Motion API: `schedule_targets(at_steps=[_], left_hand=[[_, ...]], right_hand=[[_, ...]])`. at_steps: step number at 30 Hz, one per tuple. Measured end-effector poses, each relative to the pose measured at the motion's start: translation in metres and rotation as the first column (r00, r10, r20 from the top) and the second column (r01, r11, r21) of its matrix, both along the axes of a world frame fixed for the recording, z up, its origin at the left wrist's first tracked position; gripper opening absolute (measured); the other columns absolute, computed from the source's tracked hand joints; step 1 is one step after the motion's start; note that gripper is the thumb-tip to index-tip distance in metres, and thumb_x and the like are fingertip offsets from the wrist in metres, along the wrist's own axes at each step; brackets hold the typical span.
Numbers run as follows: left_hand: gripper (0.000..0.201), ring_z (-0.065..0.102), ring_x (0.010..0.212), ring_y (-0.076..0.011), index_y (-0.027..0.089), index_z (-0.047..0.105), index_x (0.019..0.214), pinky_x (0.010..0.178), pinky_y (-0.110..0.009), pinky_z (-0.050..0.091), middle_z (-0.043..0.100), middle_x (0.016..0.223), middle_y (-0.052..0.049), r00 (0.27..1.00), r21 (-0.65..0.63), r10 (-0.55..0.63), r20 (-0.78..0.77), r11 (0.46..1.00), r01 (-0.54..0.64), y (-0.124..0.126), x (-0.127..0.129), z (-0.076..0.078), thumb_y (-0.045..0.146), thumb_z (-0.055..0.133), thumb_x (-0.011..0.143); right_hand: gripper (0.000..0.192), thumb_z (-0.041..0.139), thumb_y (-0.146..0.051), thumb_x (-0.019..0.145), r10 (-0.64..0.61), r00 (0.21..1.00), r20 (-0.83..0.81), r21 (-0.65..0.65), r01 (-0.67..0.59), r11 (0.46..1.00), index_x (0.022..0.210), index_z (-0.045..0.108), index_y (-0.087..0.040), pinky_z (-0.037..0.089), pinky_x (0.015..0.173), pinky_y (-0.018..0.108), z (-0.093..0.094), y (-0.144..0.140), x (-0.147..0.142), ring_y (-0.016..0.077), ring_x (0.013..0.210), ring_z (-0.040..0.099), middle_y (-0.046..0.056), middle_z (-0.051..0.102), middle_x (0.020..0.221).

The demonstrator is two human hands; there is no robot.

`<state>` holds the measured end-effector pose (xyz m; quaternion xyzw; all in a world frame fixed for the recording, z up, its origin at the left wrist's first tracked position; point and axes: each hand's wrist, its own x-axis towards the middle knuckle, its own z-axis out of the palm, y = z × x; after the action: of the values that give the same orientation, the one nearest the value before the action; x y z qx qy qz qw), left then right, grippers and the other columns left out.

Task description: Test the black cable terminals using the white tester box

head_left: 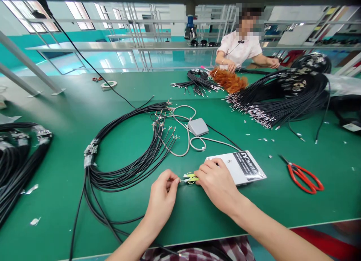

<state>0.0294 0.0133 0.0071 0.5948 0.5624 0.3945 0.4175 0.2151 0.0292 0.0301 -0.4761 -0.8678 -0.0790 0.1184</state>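
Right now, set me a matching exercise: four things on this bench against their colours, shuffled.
Things:
1. scissors
2. pedal
3. clip
4. cable loop

Colours:
A. black
B. yellow-green
C. red handles
D. grey

Pairs: 1-C, 2-D, 3-B, 4-A

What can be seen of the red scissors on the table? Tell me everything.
The red scissors lie flat on the green table, right of the white box. The handles are two red loops, plastic by the look, pointing right and toward the near edge; the short metal blades point up-left and look shut or nearly so. Nothing touches them: the right hand rests on the white box, well apart. Small scraps lie scattered nearby.
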Motion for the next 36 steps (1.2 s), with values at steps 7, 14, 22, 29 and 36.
schedule_targets(at_steps=[7,14,22,29,36], left_hand=[[0.019,0.053,0.062,-0.0169,0.021,0.051,0.071,0.059,-0.027,0.040,0.053,0.069,0.001,0.997,0.053,0.003,-0.083,0.999,0.001,0.006,0.006,-0.006,0.030,0.050,0.088],[0.020,0.053,0.063,-0.0171,0.021,0.050,0.070,0.060,-0.027,0.041,0.054,0.070,0.001,0.995,0.058,-0.013,-0.102,0.998,0.019,0.007,0.009,-0.006,0.030,0.049,0.089],[0.021,0.051,0.056,-0.0145,0.021,0.049,0.070,0.052,-0.023,0.037,0.051,0.065,0.003,0.998,0.020,-0.017,-0.064,1.000,0.018,0.008,0.010,-0.006,0.032,0.049,0.088],[0.020,0.054,0.059,-0.0155,0.020,0.051,0.071,0.055,-0.024,0.039,0.054,0.067,0.002,1.000,-0.011,-0.021,-0.005,1.000,0.021,0.008,0.008,-0.007,0.032,0.051,0.087],[0.018,0.052,0.058,-0.0154,0.020,0.052,0.071,0.055,-0.024,0.038,0.054,0.065,0.002,1.000,-0.027,-0.022,0.010,0.999,0.022,0.010,0.006,-0.005,0.032,0.052,0.085]], right_hand=[[0.016,0.076,-0.013,0.077,-0.005,1.000,-0.002,-0.016,0.005,1.000,0.070,0.064,-0.020,0.028,0.080,0.036,0.002,0.002,-0.001,0.0187,0.078,0.054,-0.002,0.064,0.071],[0.015,0.073,-0.015,0.079,-0.013,1.000,-0.003,-0.039,0.013,0.999,0.069,0.063,-0.020,0.028,0.079,0.036,0.004,0.004,-0.001,0.0191,0.078,0.054,-0.001,0.064,0.070],[0.015,0.077,-0.027,0.079,-0.016,1.000,-0.012,-0.069,0.015,0.997,0.077,0.064,-0.019,0.031,0.086,0.040,0.014,0.002,-0.003,0.0211,0.085,0.059,0.002,0.069,0.080],[0.014,0.059,-0.015,0.091,-0.090,0.871,-0.482,0.159,0.188,0.969,0.103,0.062,-0.022,0.038,0.092,0.038,0.010,-0.039,0.050,0.0206,0.102,0.059,0.003,0.072,0.108],[0.020,0.052,-0.005,0.087,-0.081,0.874,-0.480,0.194,0.195,0.961,0.088,0.059,-0.023,0.036,0.091,0.040,-0.027,-0.074,0.060,0.0236,0.110,0.057,0.001,0.072,0.116]])
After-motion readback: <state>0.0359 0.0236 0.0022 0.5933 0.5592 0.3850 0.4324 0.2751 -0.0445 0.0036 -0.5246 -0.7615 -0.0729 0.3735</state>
